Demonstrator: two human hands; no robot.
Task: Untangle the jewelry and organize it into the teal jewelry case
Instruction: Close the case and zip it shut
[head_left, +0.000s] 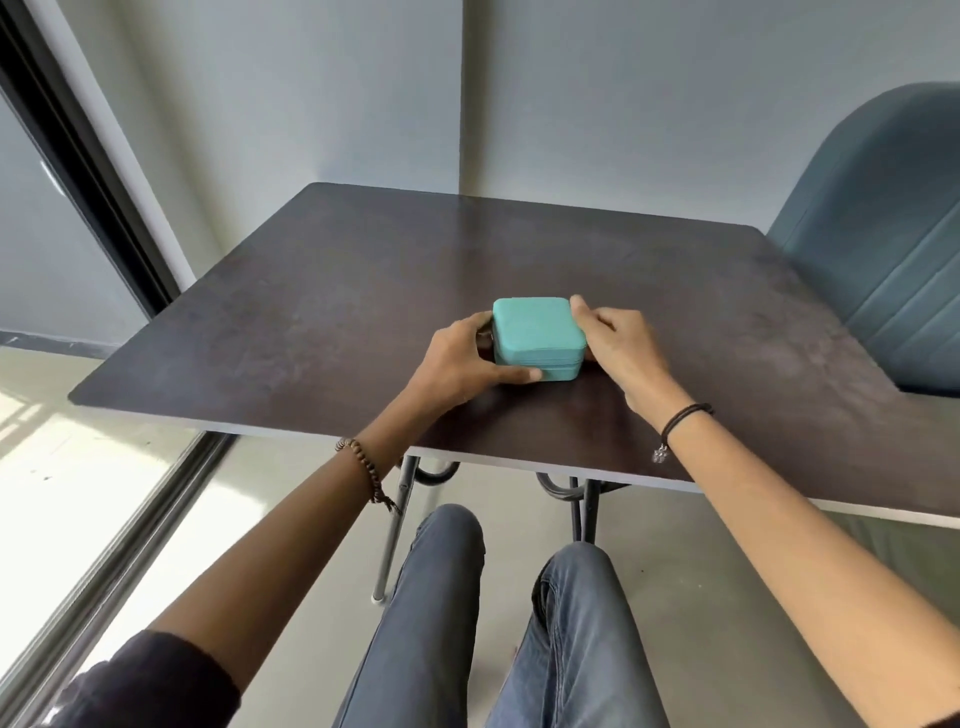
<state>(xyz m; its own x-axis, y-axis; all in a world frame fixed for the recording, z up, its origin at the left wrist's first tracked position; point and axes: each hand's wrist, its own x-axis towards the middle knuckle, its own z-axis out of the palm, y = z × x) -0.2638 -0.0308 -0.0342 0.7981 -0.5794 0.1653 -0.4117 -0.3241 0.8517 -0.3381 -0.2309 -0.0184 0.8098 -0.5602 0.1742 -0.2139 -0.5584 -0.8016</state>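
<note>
Holding the square, round-cornered teal jewelry case (537, 332) from both sides, you have it lying flat on the dark brown worktop (311, 312), near the middle and straight ahead of you. Its lid is down, and the seam between lid and base runs level across the face turned toward you.

The case sits between your two hands and touches both, so neither is the nearer one. It is close to square, with no long axis to speak of — the opening move depends on the seam, which faces you. A small dark thing shows at the case's left wall beside your fingers. It may be a zip pull, but it is too small to tell.

Your left hand (457, 364) lays its thumb along the lower front edge and wraps its fingers behind the left wall. Your right hand (618, 343) curls its fingers over the far right corner. Each grip is narrow and closed on the case, and holds nothing else.

Both forearms reach forward over the near edge with the wrists low. The left wears a brown beaded bracelet (363, 467), the right a thin black cord bracelet (680, 421).

The jewelry itself is not in view. I judge the task barely begun — opening the case comes first, one hand steadying the base while the other works the seam.
</note>
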